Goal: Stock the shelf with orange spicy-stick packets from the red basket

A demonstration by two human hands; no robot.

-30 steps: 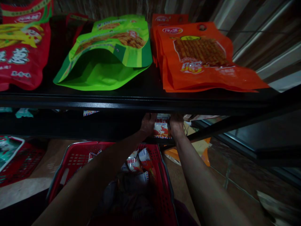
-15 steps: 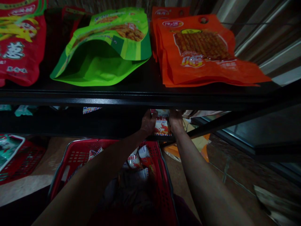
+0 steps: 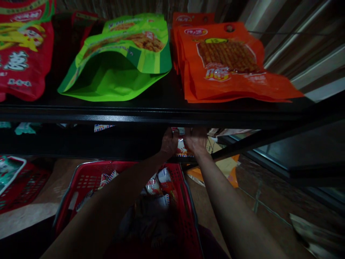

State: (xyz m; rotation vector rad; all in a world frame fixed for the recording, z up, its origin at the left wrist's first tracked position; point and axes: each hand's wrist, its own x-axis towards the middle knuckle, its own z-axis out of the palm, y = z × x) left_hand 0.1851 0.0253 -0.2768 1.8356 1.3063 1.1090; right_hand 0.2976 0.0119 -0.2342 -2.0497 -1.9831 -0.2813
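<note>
A small white snack packet with red print and a striped lower edge stands on the lower shelf, under the upper shelf's front rail. My left hand grips its left edge, thumb across the front. Over the packet's right part lies my right hand, its fingers blurred and partly in shadow, so their closure is unclear. Below my left forearm, a red basket holds several similar packets, many of them lost in the dark.
Above my hands, the black upper shelf bears a red bag, a green bag and orange bags. Another red basket stands at left. A slanting black frame bar is close to my right arm.
My right hand has shifted left, from the packet's right edge onto its front, covering more of it. My left hand keeps its place on the left edge.
</note>
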